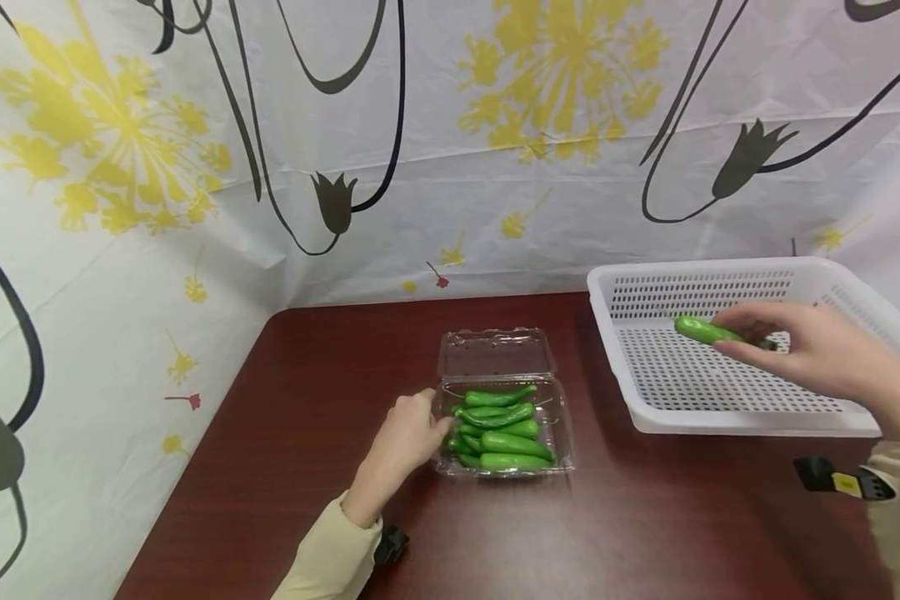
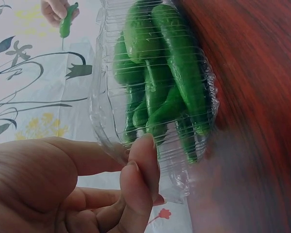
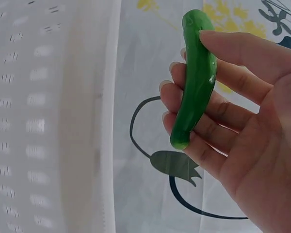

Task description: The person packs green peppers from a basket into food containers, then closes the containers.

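My right hand (image 1: 817,346) holds a green chili pepper (image 1: 703,331) over the white plastic basket (image 1: 648,417). In the right wrist view the thumb presses this pepper (image 3: 200,73) against the curled fingers. At the middle of the table sits a clear plastic clamshell box (image 1: 562,433), lid folded back, with several green peppers (image 1: 513,444) lying in it. My left hand (image 1: 411,429) is at the box's left side. Seen from the left wrist, its thumb and fingers (image 2: 141,162) pinch the edge of the box near a corner.
Around the box stretches a dark red wooden table (image 1: 330,400). The perforated basket stands at the table's right, its raised rim facing the box. A white cloth (image 1: 390,208) printed with flowers hangs behind and at the left.
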Action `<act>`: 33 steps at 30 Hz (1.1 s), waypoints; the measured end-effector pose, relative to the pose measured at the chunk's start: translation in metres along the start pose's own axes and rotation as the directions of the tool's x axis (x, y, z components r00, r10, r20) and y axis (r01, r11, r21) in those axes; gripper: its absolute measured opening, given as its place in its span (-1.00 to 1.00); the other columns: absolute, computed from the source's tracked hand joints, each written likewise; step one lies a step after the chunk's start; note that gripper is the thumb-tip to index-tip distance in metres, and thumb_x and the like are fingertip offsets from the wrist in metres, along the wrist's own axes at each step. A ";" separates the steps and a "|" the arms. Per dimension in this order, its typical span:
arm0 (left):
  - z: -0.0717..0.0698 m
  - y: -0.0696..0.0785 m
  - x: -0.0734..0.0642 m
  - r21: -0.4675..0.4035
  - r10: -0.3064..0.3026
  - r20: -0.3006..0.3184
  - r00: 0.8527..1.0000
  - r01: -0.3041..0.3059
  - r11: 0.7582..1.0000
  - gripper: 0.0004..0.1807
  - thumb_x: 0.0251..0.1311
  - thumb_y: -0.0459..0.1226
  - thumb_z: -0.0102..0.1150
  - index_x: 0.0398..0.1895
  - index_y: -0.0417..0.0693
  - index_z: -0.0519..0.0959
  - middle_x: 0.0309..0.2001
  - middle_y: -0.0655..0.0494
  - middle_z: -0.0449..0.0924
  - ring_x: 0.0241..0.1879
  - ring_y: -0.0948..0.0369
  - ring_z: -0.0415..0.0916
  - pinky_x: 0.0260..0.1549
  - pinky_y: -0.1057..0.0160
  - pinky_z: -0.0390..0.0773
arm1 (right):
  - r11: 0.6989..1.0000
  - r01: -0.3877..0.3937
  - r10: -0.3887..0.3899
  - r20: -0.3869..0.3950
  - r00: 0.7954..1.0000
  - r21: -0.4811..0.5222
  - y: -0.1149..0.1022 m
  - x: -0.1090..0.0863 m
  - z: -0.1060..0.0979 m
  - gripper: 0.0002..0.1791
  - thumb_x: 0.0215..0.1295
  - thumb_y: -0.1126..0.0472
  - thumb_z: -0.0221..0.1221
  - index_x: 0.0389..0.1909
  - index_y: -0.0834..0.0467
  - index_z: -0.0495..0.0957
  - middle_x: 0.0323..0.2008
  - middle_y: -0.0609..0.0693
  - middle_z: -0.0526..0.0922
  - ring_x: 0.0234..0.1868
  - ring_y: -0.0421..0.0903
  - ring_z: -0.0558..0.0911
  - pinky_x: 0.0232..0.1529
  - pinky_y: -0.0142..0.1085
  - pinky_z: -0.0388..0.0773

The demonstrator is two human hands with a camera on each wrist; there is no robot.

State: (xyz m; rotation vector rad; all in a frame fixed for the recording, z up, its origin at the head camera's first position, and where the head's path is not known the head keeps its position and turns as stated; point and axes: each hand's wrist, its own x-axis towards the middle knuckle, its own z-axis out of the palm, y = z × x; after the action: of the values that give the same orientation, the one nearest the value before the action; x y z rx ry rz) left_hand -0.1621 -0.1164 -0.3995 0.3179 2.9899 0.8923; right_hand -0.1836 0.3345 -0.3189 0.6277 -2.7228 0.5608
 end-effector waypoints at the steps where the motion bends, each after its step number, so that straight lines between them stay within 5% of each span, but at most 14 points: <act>1: 0.000 0.000 0.000 0.003 0.004 -0.001 1.000 -0.004 1.000 -0.74 0.22 -0.30 0.37 -0.15 -0.33 0.60 -0.57 0.09 0.50 -0.61 0.25 0.46 -0.58 0.22 0.48 | 1.000 0.007 -0.007 -0.007 1.000 0.010 -0.001 0.000 0.001 -0.74 0.09 0.25 0.48 -0.19 -0.06 0.71 -0.39 -0.33 0.64 -0.36 -0.39 0.56 -0.25 -0.59 0.33; 12: 0.000 0.000 0.001 0.025 0.004 -0.004 1.000 -0.004 1.000 -0.72 0.22 -0.31 0.36 -0.11 -0.35 0.60 -0.49 0.00 0.56 -0.59 0.22 0.46 -0.56 0.21 0.47 | 0.996 0.091 -0.090 -0.058 0.994 0.014 -0.008 0.002 0.009 -0.65 0.04 0.28 0.49 -0.11 0.02 0.72 -0.31 -0.25 0.67 -0.31 -0.42 0.55 -0.27 -0.55 0.37; 21: 0.000 -0.001 -0.001 -0.008 -0.006 0.007 1.000 0.006 1.000 -0.75 0.24 -0.30 0.34 -0.13 -0.33 0.60 -0.59 0.11 0.48 -0.64 0.26 0.44 -0.60 0.24 0.46 | 0.989 0.139 -0.134 -0.086 0.987 0.056 -0.017 0.005 0.017 -0.60 -0.01 0.33 0.51 -0.10 0.01 0.71 -0.27 -0.29 0.65 -0.27 -0.41 0.54 -0.18 -0.56 0.35; 33: 0.000 -0.001 0.000 -0.008 -0.004 0.006 1.000 0.005 1.000 -0.74 0.25 -0.30 0.34 -0.13 -0.34 0.60 -0.58 0.10 0.49 -0.65 0.27 0.44 -0.61 0.25 0.45 | 0.987 0.143 -0.135 -0.100 0.986 0.074 -0.028 0.006 0.023 -0.57 -0.01 0.33 0.51 -0.07 -0.03 0.72 -0.25 -0.28 0.67 -0.26 -0.40 0.54 -0.21 -0.53 0.36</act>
State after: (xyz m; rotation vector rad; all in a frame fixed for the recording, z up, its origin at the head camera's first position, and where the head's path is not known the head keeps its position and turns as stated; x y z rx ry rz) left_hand -0.1621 -0.1169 -0.4003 0.3130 2.9798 0.9007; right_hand -0.1797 0.2992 -0.3282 0.7840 -2.5553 0.6511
